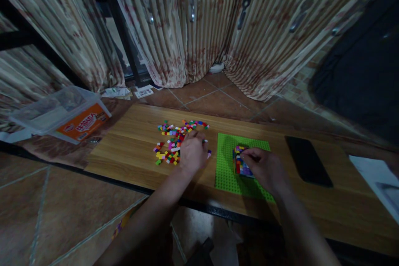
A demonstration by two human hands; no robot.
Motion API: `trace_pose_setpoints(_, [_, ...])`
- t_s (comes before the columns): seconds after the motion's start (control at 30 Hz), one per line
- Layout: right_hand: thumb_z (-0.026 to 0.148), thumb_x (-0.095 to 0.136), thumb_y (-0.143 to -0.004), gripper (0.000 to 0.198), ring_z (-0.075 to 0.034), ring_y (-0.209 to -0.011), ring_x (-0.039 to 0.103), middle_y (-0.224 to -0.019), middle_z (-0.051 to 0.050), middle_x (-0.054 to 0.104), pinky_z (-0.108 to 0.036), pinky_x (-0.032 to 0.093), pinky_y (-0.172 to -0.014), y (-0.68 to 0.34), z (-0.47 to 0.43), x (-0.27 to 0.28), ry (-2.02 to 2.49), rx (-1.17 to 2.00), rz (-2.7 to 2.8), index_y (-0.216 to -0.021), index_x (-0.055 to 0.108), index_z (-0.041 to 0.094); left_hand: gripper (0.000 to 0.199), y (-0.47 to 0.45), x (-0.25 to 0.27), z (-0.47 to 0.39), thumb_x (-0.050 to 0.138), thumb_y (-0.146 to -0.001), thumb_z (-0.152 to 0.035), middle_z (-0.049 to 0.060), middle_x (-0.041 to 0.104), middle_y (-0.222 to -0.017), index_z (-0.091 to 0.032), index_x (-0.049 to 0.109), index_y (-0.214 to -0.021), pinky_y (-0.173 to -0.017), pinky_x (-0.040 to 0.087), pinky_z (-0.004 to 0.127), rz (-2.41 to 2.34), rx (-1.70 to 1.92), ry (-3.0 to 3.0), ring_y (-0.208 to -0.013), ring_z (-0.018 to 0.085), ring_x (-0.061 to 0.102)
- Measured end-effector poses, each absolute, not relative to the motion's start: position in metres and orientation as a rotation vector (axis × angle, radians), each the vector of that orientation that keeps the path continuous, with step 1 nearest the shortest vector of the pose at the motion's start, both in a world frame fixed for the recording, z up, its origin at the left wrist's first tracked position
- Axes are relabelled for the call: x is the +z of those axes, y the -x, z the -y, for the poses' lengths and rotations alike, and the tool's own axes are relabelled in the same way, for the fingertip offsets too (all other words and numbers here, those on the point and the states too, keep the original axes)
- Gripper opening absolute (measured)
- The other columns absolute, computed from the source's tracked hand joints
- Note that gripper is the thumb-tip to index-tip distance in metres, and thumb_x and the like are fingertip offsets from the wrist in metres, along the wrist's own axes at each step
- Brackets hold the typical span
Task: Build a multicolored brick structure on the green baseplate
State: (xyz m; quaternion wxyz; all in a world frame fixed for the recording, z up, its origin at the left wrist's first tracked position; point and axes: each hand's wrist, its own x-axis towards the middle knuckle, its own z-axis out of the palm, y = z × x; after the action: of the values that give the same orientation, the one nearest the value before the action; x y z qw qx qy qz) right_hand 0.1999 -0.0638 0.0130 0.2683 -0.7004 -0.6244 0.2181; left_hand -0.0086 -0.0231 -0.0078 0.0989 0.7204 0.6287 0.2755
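Many small toy building bricks in mixed colours lie in a loose pile [170, 156] on the wooden table. Over the pile's right side is my left hand [193, 151], fingers curled down among the bricks; its fingertips are hidden, so what it holds does not show. A green studded baseplate [226, 174] lies to the right, bearing a compact block of joined coloured bricks [240, 166]. My right hand [266, 168] reaches over that block from the right, thumb and forefinger pinched together at its upper part. Anything between those fingertips is too small to make out.
A black phone-like slab [308, 160] lies right of the baseplate, with white paper [374, 178] beyond it. At the left stands a clear plastic box [68, 112] with an orange label. Striped curtains [199, 41] hang behind the table [124, 145], over a tiled floor.
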Motion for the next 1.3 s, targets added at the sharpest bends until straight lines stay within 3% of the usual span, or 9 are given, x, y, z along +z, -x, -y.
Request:
trace_pose_setpoints(0.4, [0.035,0.057,-0.083,0.02,-0.018,-0.068,0.067,-0.076,-0.001,0.074,-0.028,0.045,-0.062,-0.2,0.064,0.013,1.868,0.597,1.665,-0.081,0.074,0.023,0.015,0.01,-0.006,0.018,0.053,-0.085,-0.014,0.011,0.068,-0.091,-0.016,0.069,-0.086,-0.083,0.05,0.035,-1.891,0.698,-2.205,-0.091,0.024,0.063])
trace_pose_setpoints(0.63, [0.037,0.055,-0.083,0.025,-0.017,-0.065,0.064,-0.072,-0.003,0.072,-0.028,0.044,-0.061,-0.202,0.063,0.015,1.815,0.515,1.548,-0.082,0.072,0.02,0.016,-0.011,-0.005,0.042,0.051,-0.088,-0.017,0.003,0.07,-0.086,-0.019,0.065,-0.096,-0.072,0.05,0.025,-1.385,0.84,-2.117,-0.075,0.015,0.065])
trace_pose_setpoints(0.83, [0.035,0.056,-0.082,0.023,-0.016,-0.063,0.062,-0.071,-0.003,0.07,-0.027,0.043,-0.061,-0.196,0.062,0.021,1.808,0.538,1.502,-0.077,0.072,0.019,0.016,-0.027,-0.012,0.061,0.053,-0.088,-0.017,0.003,0.071,-0.092,-0.02,0.066,-0.098,-0.075,0.051,0.026,-1.173,0.828,-2.11,-0.08,0.015,0.066])
trace_pose_setpoints(1.1, [0.033,0.058,-0.082,0.019,-0.016,-0.065,0.063,-0.072,-0.002,0.071,-0.027,0.043,-0.061,-0.196,0.061,0.018,1.815,0.54,1.494,-0.079,0.071,0.02,0.007,-0.038,-0.009,0.064,0.059,-0.084,-0.015,0.001,0.069,-0.081,-0.02,0.061,-0.088,-0.074,0.05,0.027,-1.213,0.792,-2.075,-0.077,0.016,0.065])
trace_pose_setpoints(1.3, [0.031,0.058,-0.082,0.018,-0.016,-0.066,0.064,-0.073,-0.003,0.072,-0.028,0.044,-0.063,-0.197,0.06,0.017,1.816,0.54,1.512,-0.078,0.071,0.02,0.006,-0.042,-0.013,0.061,0.057,-0.086,-0.017,0.001,0.069,-0.084,-0.021,0.062,-0.085,-0.075,0.049,0.027,-1.155,0.764,-2.13,-0.08,0.016,0.065])
